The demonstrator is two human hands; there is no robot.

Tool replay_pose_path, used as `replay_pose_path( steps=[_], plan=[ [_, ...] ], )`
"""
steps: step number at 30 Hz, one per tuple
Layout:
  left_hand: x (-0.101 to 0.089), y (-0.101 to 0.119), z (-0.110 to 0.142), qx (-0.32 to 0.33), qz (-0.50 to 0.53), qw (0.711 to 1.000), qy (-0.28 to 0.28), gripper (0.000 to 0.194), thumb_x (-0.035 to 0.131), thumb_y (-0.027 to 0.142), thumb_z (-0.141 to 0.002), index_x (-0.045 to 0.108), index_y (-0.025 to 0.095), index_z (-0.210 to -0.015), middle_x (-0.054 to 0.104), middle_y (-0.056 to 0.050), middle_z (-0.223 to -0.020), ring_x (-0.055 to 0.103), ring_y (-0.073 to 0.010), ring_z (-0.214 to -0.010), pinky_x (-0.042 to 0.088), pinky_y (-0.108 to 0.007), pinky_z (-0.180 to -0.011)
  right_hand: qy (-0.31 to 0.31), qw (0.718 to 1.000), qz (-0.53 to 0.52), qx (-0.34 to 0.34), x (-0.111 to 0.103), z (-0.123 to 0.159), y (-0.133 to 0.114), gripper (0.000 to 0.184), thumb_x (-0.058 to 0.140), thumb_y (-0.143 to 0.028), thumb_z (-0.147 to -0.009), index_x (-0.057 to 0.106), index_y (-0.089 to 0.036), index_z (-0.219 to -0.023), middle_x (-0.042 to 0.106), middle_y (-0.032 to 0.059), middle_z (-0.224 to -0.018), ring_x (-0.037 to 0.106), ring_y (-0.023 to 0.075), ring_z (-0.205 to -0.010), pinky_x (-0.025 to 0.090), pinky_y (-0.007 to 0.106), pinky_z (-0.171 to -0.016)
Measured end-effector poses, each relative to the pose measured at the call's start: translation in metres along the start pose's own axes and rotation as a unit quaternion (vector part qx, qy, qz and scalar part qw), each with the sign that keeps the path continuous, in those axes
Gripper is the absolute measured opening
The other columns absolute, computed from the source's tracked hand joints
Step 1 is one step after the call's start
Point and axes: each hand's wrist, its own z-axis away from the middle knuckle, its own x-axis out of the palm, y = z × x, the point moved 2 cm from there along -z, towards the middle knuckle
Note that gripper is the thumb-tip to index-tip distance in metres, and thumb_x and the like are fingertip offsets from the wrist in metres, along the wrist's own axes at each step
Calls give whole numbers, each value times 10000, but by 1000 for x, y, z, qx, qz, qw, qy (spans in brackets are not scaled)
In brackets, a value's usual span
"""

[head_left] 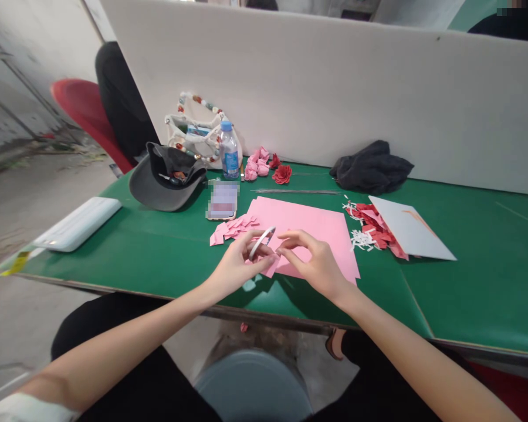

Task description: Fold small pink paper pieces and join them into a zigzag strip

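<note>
In my left hand [243, 258] a thin white ring [262, 243], which looks like a roll of narrow tape, hangs around the fingers. Thumb and fingers there pinch a small pink paper piece [271, 269]. My right hand [313, 261] has thumb and index fingertip pinched close to the left fingertips; whatever lies between them is too small to make out. Below both hands lie large pink paper sheets [310, 220]. Left of the sheets is a heap of small pink paper pieces [235, 227].
A phone [222, 200], grey cap [167, 181], water bottle [229, 152] and beaded bag [198, 126] stand left. Pink paper flowers [257, 164], red flowers [282, 174] and thin wires [297, 191] lie behind. Right are red scraps [376, 225], a white board [416, 228] and black cloth [372, 167].
</note>
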Motion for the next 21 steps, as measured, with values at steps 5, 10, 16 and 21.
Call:
replay_pose_path(
  steps=[5,10,16,21],
  plan=[
    [0,-2,-1,-7,8,1000,8,467,685,286,-753,483,186,-1162,617,-14,-810,593,-134,-723,515,-258,-641,48,998,25,-12,-7,-6,4,237,567,-205,-833,586,-213,-1070,684,30,-891,664,163,-856,521,306,-808],
    [-1,-6,-2,-8,20,1000,12,471,701,284,-742,492,177,-1151,616,-19,-833,590,-120,-698,518,-266,-665,136,982,131,15,-64,-26,38,258,556,-214,-818,579,-187,-1073,686,42,-864,652,169,-801,500,321,-795],
    [0,-8,-3,-20,23,999,8,477,702,279,-743,491,165,-1155,608,-26,-886,585,-100,-694,522,-253,-676,117,909,350,191,-156,-24,111,259,556,-155,-742,629,-177,-990,703,52,-749,633,200,-700,445,291,-659],
    [1,-8,-3,-24,33,999,0,479,695,273,-744,486,164,-1161,605,-21,-881,584,-101,-705,520,-244,-667,101,879,391,253,-174,-13,138,309,516,-116,-729,634,-181,-1007,703,73,-764,634,217,-719,408,273,-607]
  ],
)
